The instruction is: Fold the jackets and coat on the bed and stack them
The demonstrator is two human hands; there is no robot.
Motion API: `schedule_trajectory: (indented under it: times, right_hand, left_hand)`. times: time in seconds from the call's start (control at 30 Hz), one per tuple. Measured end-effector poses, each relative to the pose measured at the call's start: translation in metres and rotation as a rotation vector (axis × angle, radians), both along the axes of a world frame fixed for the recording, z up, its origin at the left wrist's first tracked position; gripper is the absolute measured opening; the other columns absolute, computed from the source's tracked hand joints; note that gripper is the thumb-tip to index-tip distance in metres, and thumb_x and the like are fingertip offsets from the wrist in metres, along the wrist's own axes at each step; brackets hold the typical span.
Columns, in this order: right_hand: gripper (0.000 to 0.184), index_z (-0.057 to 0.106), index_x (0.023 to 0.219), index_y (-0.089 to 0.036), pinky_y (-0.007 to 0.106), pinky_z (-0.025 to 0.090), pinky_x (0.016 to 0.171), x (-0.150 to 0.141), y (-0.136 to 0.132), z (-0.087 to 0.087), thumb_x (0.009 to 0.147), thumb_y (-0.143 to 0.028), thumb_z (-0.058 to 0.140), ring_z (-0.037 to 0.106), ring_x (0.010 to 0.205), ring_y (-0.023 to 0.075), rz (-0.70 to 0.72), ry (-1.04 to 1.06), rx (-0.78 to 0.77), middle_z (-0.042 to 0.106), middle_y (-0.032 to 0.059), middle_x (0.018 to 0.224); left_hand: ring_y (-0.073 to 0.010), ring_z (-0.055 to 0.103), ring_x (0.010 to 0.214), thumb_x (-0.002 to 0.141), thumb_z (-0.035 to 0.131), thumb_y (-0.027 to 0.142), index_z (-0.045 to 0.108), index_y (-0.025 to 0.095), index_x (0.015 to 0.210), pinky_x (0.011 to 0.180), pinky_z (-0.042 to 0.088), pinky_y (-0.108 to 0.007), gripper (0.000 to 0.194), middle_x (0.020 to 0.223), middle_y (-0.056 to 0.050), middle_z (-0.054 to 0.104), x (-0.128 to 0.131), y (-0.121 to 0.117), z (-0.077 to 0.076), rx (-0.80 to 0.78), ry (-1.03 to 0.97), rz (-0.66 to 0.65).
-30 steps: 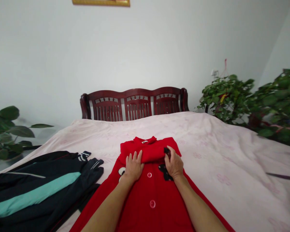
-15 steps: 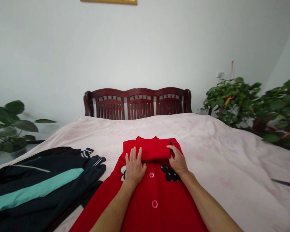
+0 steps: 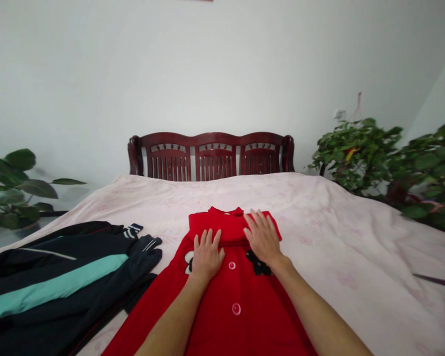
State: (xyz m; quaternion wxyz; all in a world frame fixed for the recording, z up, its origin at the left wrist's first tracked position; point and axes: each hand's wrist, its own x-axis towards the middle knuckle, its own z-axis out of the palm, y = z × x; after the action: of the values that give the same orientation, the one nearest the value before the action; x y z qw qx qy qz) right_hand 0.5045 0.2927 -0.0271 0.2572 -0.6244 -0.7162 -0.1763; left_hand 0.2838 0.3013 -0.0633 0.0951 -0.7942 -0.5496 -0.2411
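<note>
My left hand [image 3: 207, 255] and right hand [image 3: 262, 236] lay open and flat on the red coat [image 3: 215, 316], fingers spread wide, neither of them pinching cloth. The coat lay front up on a pale pink bedcover [image 3: 341, 237], with a doubled band of red cloth across its top, just under the collar [image 3: 224, 211]. My left hand sat at the lower edge of that band, and my right hand rested on it nearer the shoulder. From here, even, light palm pressure looked best: it would flatten the band without dragging the layers out of line. Both forearms came in from the bottom of the view and angled inward, with the wrists low. The white buttons [image 3: 234, 287] ran down the middle between them. A dark tracksuit jacket [image 3: 55, 279] with a teal stripe lay just beside the coat, and a dark wooden headboard [image 3: 211, 155] stood beyond the bed.
</note>
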Motion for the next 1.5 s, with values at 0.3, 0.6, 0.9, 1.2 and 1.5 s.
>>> schedule_trajectory:
  times: [0.3, 0.6, 0.9, 1.2, 1.5]
  right_hand:
    - [0.063, 0.031, 0.156, -0.022, 0.048, 0.01, 0.122, -0.004, -0.003, -0.039, 0.096, -0.042, 0.04, 0.015, 0.152, 0.0266, -0.084, -0.06, -0.396, 0.025, 0.0106, 0.164]
    - [0.071, 0.023, 0.158, -0.017, 0.053, 0.021, 0.118, -0.014, -0.026, -0.033, 0.097, -0.053, 0.03, 0.013, 0.152, 0.0287, -0.157, 0.064, -0.573, 0.016, 0.0153, 0.165]
    - [0.068, 0.028, 0.156, -0.014, 0.048, 0.013, 0.122, -0.035, -0.124, -0.037, 0.099, -0.051, 0.025, 0.015, 0.152, 0.0276, -0.215, 0.076, -0.591, 0.023, 0.0139, 0.163]
    - [0.066, 0.036, 0.153, -0.015, 0.052, 0.018, 0.12, -0.049, -0.183, -0.046, 0.098, -0.049, 0.029, 0.023, 0.15, 0.0295, -0.269, 0.04, -0.507, 0.027, 0.0149, 0.161]
    - [0.063, 0.034, 0.154, -0.016, 0.045, 0.012, 0.121, -0.062, -0.222, -0.04, 0.099, -0.045, 0.028, 0.022, 0.15, 0.0296, -0.322, 0.02, -0.525, 0.028, 0.0119, 0.162]
  left_hand:
    - [-0.0312, 0.038, 0.143, 0.093, 0.048, 0.034, 0.039, 0.023, 0.151, 0.117, 0.026, -0.056, 0.06, 0.154, -0.014, 0.045, -0.004, 0.002, -0.005, 0.006, 0.038, -0.045]
    - [-0.0296, 0.04, 0.143, 0.097, 0.048, 0.037, 0.04, 0.021, 0.151, 0.112, 0.038, -0.046, 0.057, 0.155, -0.017, 0.041, -0.056, -0.042, -0.024, 0.039, 0.021, -0.018]
    - [-0.0289, 0.041, 0.142, 0.096, 0.046, 0.035, 0.052, 0.024, 0.144, 0.117, 0.032, -0.049, 0.049, 0.152, -0.015, 0.047, -0.088, -0.115, -0.026, -0.025, 0.151, -0.041]
    - [-0.0274, 0.039, 0.144, 0.098, 0.043, 0.037, 0.048, 0.025, 0.147, 0.117, 0.034, -0.048, 0.05, 0.153, -0.011, 0.046, -0.122, -0.175, -0.028, -0.081, 0.163, -0.041]
    - [-0.0312, 0.038, 0.144, 0.097, 0.043, 0.04, 0.046, 0.023, 0.148, 0.115, 0.035, -0.05, 0.053, 0.154, -0.014, 0.044, -0.126, -0.196, -0.017, -0.173, 0.159, -0.006]
